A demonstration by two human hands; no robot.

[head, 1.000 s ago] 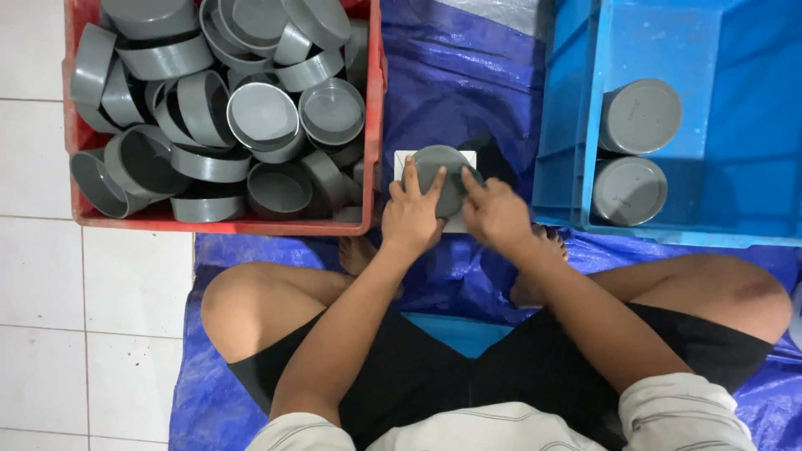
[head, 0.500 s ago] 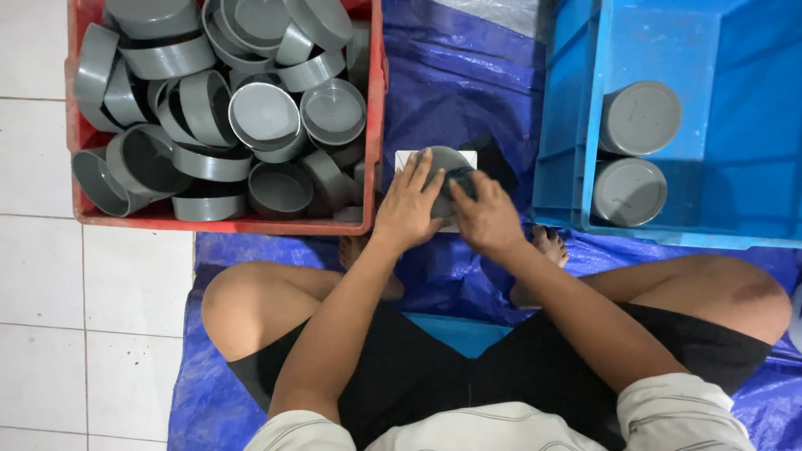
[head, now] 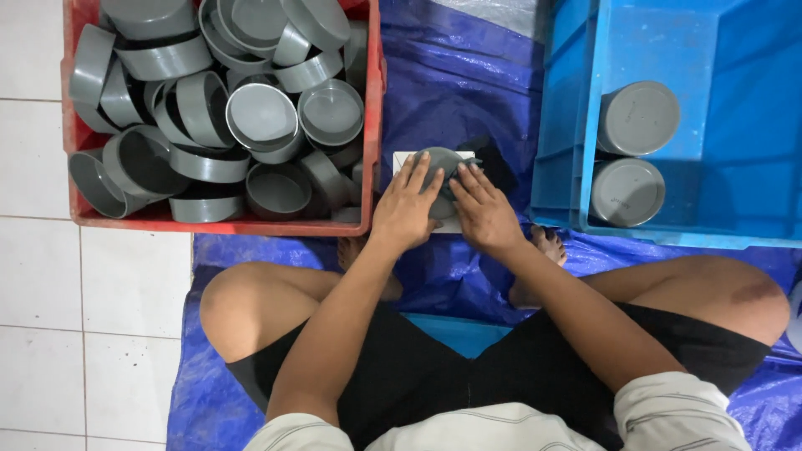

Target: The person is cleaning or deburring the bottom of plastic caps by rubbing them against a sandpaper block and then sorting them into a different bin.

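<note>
I sit cross-legged on a blue tarp (head: 451, 83). My left hand (head: 407, 210) and my right hand (head: 484, 213) both press on one round grey plastic cap (head: 440, 165) that rests on a small white sheet (head: 405, 157) between two crates. Fingers of both hands lie over the cap's near side and hide most of it. A small black object (head: 494, 163) lies just right of the cap.
A red crate (head: 225, 224) at the left holds several loose grey caps (head: 261, 115). A blue crate (head: 560, 167) at the right holds two grey caps (head: 639, 117) standing side by side. White floor tiles (head: 92, 292) lie at the left. My bare feet (head: 547, 244) rest by the blue crate.
Both hands have closed in a little over the grey cap, covering more of it. The crates and their caps have not moved.
</note>
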